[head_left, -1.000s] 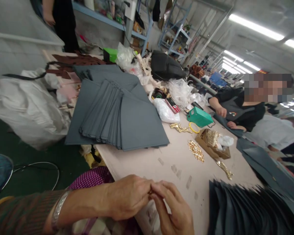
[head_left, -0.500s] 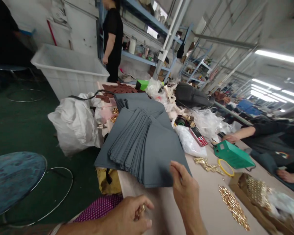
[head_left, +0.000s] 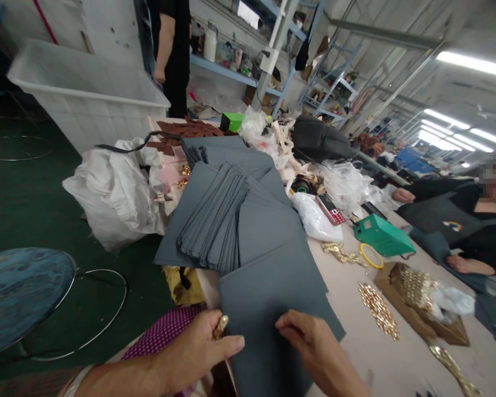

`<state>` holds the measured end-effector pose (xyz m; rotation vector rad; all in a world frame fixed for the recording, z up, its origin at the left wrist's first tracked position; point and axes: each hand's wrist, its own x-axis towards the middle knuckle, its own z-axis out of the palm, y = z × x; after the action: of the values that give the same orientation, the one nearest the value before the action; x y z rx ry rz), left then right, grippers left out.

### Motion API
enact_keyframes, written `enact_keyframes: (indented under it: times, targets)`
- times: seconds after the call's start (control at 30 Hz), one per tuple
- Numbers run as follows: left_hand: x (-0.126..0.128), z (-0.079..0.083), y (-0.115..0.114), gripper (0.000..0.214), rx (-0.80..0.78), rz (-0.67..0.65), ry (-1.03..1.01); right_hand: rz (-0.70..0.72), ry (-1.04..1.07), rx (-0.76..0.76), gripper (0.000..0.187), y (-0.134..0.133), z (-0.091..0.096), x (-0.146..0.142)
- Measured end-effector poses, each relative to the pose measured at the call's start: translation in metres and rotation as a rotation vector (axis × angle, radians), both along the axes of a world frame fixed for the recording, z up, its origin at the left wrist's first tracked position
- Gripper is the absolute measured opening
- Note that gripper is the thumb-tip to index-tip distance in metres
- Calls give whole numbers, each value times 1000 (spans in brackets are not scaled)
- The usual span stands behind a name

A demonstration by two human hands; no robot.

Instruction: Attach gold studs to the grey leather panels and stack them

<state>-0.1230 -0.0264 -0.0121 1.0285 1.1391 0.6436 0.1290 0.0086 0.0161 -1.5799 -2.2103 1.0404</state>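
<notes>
In front of me, a single dark grey panel (head_left: 256,286) of flat, leather-like sheet lies across the near table edge, overlapping a fanned stack of grey panels (head_left: 210,220). My left hand (head_left: 206,342) is at the panel's left edge, its fingers curled round some gold-coloured metal pieces (head_left: 220,327), with the thumb stretched over the sheet. Over the panel's right part, my right hand (head_left: 314,342) has thumb and fingers pinched together. What they hold, if anything, is hidden.
To the right lie loose gold metal pieces (head_left: 378,310), a cardboard box (head_left: 446,328), a green box-shaped object (head_left: 384,237), a yellow ring (head_left: 371,256) and a calculator (head_left: 330,209). A white bag (head_left: 111,198) and a blue stool (head_left: 25,298) are left. A co-worker (head_left: 450,220) sits opposite.
One grey panel has come off the stack towards me and now lies under my hands. My right hand has moved down; my left hand has shifted left, still holding gold pieces. The view has tilted down.
</notes>
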Motion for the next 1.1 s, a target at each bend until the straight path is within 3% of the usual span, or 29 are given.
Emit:
enact_keyframes:
  times: [0.17, 0.27, 0.5, 0.87, 1.03, 1.1]
  targets:
    - [13, -3, -10, 32, -50, 84, -346, -433, 395, -126, 26, -20, -25, -4]
    - [18, 0, -14, 44, -71, 103, -461, -547, 572, -219, 34, -22, -35, -11]
    - [26, -6, -13, 36, 8, -101, -455, -504, 616, -288, 37, -19, -34, -13]
    - [32, 9, -6, 34, 24, -44, -298, -367, 476, -253, 23, -17, -28, -17]
    - [33, 5, -10, 37, -88, -17, -135, -379, 514, -262, 19, -18, -27, -17]
    - [34, 4, -10, 39, -60, -50, -127, -385, 556, -268, 17, -20, -30, -16]
